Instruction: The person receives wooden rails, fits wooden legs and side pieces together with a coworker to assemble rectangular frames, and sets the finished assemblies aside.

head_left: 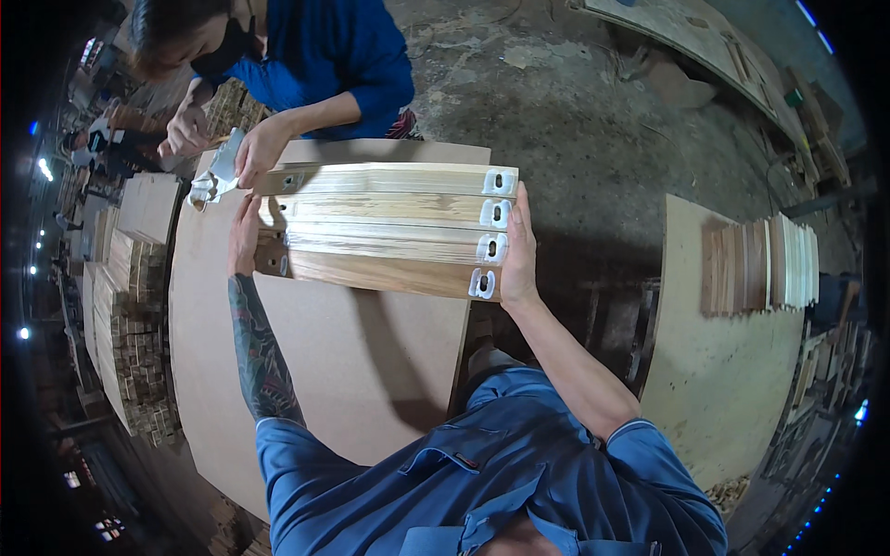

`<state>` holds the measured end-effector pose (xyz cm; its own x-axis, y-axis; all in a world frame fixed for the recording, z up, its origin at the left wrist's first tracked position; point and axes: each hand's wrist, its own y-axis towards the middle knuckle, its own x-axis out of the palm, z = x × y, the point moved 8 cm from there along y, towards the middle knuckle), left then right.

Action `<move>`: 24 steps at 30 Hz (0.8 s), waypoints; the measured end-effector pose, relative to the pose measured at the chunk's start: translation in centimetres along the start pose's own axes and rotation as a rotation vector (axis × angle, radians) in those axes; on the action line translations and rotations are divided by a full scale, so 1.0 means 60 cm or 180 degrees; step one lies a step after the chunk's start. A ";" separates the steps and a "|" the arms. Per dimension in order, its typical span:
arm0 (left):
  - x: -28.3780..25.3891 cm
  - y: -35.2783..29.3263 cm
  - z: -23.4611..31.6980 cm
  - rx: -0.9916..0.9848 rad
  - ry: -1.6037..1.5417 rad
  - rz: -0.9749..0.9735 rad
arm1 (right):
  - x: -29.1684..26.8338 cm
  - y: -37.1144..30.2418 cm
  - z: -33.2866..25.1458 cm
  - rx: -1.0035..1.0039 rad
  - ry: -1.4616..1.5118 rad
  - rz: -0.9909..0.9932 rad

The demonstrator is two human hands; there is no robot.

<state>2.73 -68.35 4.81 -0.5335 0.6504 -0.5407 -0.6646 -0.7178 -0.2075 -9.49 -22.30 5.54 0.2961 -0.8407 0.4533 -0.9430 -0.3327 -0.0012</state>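
Several wooden slats [389, 232] lie side by side in a row between my two hands. Their right ends carry dark slots ringed with white paste; holes show at the left ends too, partly in shadow. My left hand [244, 239] presses against the slats' left ends. Against their right ends my right hand [520, 250] is set, fingers pointing away from me, so the row is clamped between both. Over the far left corner, a co-worker's hand [260, 153] holds a crumpled whitish thing [220, 176], perhaps a pouch. The co-worker's other hand [188, 130] is close by, its contents unclear.
Beneath the slats is a broad tan board [324, 371]. Stacked wood pieces [139, 324] stand along its left side. To the right, another board [714, 389] bears a row of upright slats [760, 264]. A co-worker in blue [324, 56] leans in from the far side.
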 end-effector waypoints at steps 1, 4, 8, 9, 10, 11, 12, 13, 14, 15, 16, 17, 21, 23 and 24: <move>-0.005 -0.005 0.005 -0.0025 -0.0022 0.0132 | -0.007 -0.001 -0.004 -0.0036 0.0009 0.0120; 0.017 -0.021 0.027 0.0003 -0.0036 0.0220 | -0.041 -0.005 -0.010 0.0021 -0.0007 0.0193; 0.073 -0.033 0.048 -0.0104 0.0097 -0.0036 | -0.107 -0.032 -0.021 0.0030 0.0160 0.0397; 0.092 -0.040 0.057 -0.0008 0.0046 -0.0109 | -0.127 -0.049 -0.035 -0.0109 0.0169 0.0425; 0.113 -0.045 0.064 0.0134 -0.0010 -0.0194 | -0.158 -0.063 -0.044 -0.0212 -0.0221 0.0705; 0.133 -0.052 0.075 0.0215 0.0016 -0.0334 | -0.176 -0.088 -0.068 -0.0455 -0.0441 0.0716; 0.156 -0.056 0.088 0.0281 0.0074 -0.0405 | -0.199 -0.115 -0.084 -0.0599 -0.0614 0.0821; 0.180 -0.060 0.101 0.0349 0.0130 -0.0474 | -0.217 -0.139 -0.091 -0.0545 -0.0428 0.0966; 0.204 -0.065 0.117 0.0424 0.0174 -0.0563 | -0.234 -0.164 -0.105 -0.0623 -0.0383 0.0991; 0.231 -0.073 0.134 0.0488 0.0197 -0.0721 | -0.254 -0.190 -0.119 -0.0656 -0.0443 0.1152; 0.259 -0.080 0.156 0.0571 0.0214 -0.0869 | -0.270 -0.220 -0.131 -0.0602 -0.0437 0.1311; 0.269 -0.097 0.177 0.0636 0.0189 -0.0933 | -0.289 -0.221 -0.159 -0.0853 -0.0669 0.1252; 0.386 -0.191 0.263 0.0721 0.0521 -0.1769 | -0.375 -0.373 -0.224 -0.0780 -0.0597 0.1912; 0.465 -0.252 0.305 0.0826 0.0720 -0.2158 | -0.417 -0.450 -0.223 -0.0301 -0.0349 0.2261; 0.514 -0.290 0.337 0.1035 0.0598 -0.2246 | -0.453 -0.477 -0.253 -0.0640 -0.0562 0.2296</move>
<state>-12.73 -30.76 8.24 0.1477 0.8505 -0.5048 -0.9472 -0.0251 -0.3196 7.14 16.54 6.79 -0.3987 -0.8815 0.2528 -0.9164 0.3936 -0.0728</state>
